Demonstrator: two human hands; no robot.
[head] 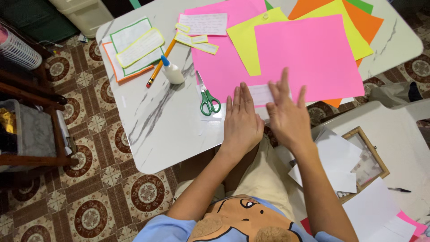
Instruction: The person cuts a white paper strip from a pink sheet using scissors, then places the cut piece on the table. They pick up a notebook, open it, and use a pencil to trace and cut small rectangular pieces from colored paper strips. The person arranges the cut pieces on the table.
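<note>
Two flat hands, fingers spread, holding nothing | head view: left hand [242,120] and right hand [286,112] press a white paper slip [260,94] onto pink paper [309,58] | green scissors [208,99] just beside, glue bottle [172,71] near.

Home: patterned floor tiles [89,215], craft table [156,130]

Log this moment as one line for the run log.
left hand: flat on pink paper | right hand: pressing white slip | scissors, glue: left, untouched
</note>
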